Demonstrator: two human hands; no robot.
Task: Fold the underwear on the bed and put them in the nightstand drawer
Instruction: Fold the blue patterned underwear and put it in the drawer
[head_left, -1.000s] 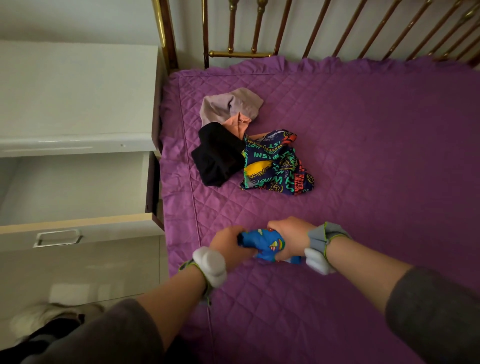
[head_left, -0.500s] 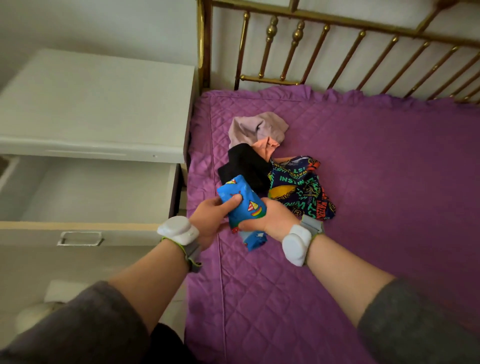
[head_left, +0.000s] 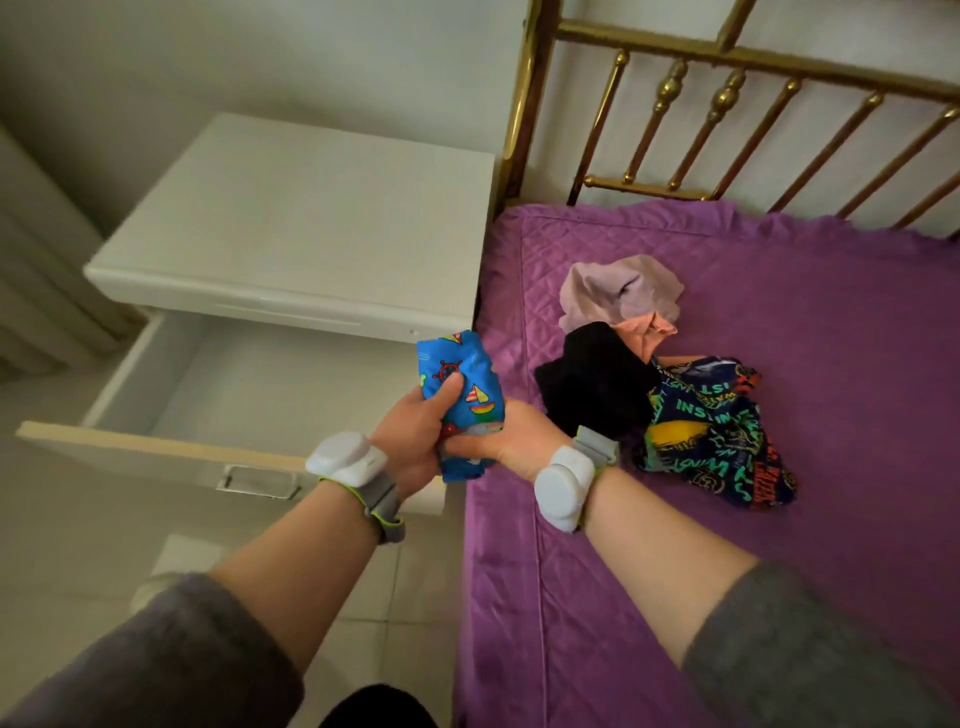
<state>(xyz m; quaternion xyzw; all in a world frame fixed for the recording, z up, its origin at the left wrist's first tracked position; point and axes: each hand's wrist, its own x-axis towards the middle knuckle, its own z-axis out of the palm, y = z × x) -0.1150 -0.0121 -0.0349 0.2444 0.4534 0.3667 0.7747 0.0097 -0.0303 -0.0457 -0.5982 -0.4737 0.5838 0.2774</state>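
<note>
Forearms in grey sleeves enter from the lower edge, each wrist banded with a white device. At frame centre the left hand (head_left: 415, 441) and right hand (head_left: 506, 441) meet, both clamped on one folded blue underwear (head_left: 462, 400) with a boat-and-wheel print; the left thumb presses its front while the right hand cups its lower end. The bundle is held in the air over the seam between the purple bed (head_left: 779, 519) and the open drawer (head_left: 249, 395) at centre left, which looks empty in the part visible (its near right corner is hidden by the hands). Beyond, right of centre, an unfolded heap lies on the quilt: a dark printed piece (head_left: 711, 436), a black piece (head_left: 592, 389), a peach piece (head_left: 647, 332) and a pale pink piece (head_left: 618, 291), overlapping one another. Judged progress: one item folded and ready to stow, none yet stowed, four left to fold. The nightstand (head_left: 301, 234) top and the brass headboard (head_left: 727, 104) close the upper frame.
</note>
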